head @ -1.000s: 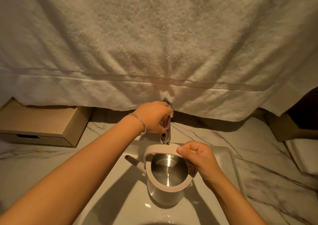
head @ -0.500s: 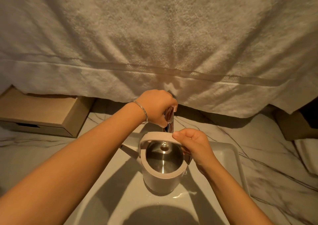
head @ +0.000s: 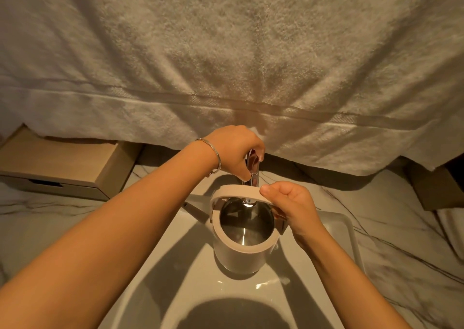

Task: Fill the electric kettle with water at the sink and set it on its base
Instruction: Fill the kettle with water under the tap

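Kettle (head: 242,249) under faucet (head: 252,170), right hand (head: 292,204) clamped on handle, left hand (head: 234,150) gripping faucet.

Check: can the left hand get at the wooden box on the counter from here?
Probably yes: the left hand would have to let go of the tap first, but nothing stands between it and the wooden box.
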